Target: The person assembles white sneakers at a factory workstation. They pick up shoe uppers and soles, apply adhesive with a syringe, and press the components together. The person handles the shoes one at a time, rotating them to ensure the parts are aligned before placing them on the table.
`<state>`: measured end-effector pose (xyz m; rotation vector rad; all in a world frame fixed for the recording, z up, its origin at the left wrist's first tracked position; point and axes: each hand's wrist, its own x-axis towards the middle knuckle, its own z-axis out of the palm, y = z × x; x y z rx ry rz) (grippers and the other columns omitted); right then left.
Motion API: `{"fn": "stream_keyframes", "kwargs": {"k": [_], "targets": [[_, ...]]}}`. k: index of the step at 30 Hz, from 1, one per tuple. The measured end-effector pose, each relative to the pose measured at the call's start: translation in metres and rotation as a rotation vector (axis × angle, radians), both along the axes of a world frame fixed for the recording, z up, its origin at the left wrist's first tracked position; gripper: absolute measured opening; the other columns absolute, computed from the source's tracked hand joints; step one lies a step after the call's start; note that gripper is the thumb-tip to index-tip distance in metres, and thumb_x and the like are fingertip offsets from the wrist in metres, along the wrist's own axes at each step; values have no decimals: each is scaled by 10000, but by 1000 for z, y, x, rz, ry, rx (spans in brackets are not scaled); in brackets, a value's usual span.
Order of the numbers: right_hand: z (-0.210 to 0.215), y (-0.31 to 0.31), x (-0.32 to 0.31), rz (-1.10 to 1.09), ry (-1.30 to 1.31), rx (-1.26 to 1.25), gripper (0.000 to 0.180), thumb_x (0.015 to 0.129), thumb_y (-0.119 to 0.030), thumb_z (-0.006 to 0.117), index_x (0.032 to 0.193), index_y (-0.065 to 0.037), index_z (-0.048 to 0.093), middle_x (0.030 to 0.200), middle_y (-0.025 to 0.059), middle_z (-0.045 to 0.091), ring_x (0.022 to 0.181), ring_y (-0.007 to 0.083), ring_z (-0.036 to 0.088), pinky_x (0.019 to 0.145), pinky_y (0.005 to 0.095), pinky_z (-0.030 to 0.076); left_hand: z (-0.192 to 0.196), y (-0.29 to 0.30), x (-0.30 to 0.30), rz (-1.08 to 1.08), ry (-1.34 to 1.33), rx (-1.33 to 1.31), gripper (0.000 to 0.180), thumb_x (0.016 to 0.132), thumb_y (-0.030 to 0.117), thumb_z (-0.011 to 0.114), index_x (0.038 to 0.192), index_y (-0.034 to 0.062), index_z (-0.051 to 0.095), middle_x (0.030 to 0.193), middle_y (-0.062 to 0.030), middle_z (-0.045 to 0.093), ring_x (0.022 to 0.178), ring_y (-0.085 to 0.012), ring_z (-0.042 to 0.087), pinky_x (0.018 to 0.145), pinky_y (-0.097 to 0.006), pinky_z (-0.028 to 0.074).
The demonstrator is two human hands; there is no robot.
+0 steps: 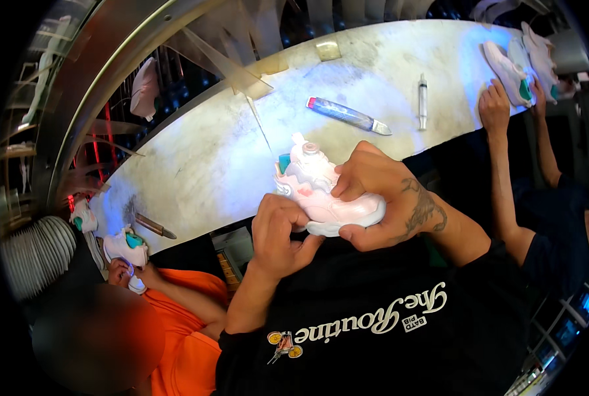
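A pale pink and white sneaker (327,198) with a teal patch at the heel is held up between my hands, just off the near edge of the worktable (209,158). My right hand (390,198) grips the toe end, thumb by the sole and fingers over the upper. Curled against the sole near the heel is my left hand (278,234), its thumb and fingers pressed on the sole's edge. Beyond the shoe lie a knife (350,117) with a wrapped handle and a clear syringe (422,102).
A co-worker in orange at left handles a white shoe (126,244); another knife (155,226) lies close by. At right, another person's hands touch white shoes (505,72). A ribbed hose (38,257) stands at far left. Clear flaps (225,63) hang along the table's far side.
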<state>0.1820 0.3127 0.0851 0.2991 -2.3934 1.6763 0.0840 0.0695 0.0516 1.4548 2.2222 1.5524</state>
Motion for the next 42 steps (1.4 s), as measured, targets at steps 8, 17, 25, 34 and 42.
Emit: {"fn": "stream_keyframes", "kwargs": {"k": [8, 17, 25, 34, 42], "targets": [[-3, 9, 0, 83, 6, -17, 399, 734, -158, 917, 1043, -35, 696, 1125, 122, 708, 1082, 353, 633, 1083, 510, 552, 3, 8, -20, -87, -60, -52, 511, 597, 83, 975, 930, 98, 587, 862, -69, 604, 732, -294, 595, 602, -389, 478], [-3, 3, 42, -2, -290, 75, 850, 867, -290, 899, 1571, -37, 496, 1487, 291, 555, 1426, 427, 548, 1209, 471, 442, -9, 11, 5, -99, 16, -68, 467, 614, 98, 939, 907, 115, 575, 853, -70, 551, 734, -308, 568, 606, -421, 456], [-9, -3, 51, 19, -627, 192, 1032, 901, -445, 877, 1659, 31, 363, 1540, 310, 544, 1442, 443, 553, 1218, 483, 444, -19, 22, 26, -128, 194, -144, 427, 584, 98, 888, 902, 118, 604, 855, -70, 560, 755, -308, 584, 613, -431, 456], [-13, -30, 65, -144, -534, 356, 890, 948, -434, 800, 1614, 19, 423, 1419, 292, 641, 1285, 469, 651, 1085, 511, 540, -18, 24, 29, -143, 221, -174, 390, 613, 122, 893, 879, 117, 608, 865, -73, 567, 765, -312, 592, 622, -433, 461], [-41, -21, 67, -191, -517, 348, 871, 976, -460, 763, 1611, 37, 433, 1421, 308, 645, 1300, 451, 655, 1092, 495, 538, -25, 29, 46, -33, 266, -133, 393, 616, 105, 878, 916, 102, 624, 891, -79, 587, 794, -320, 586, 663, -463, 453]]}}
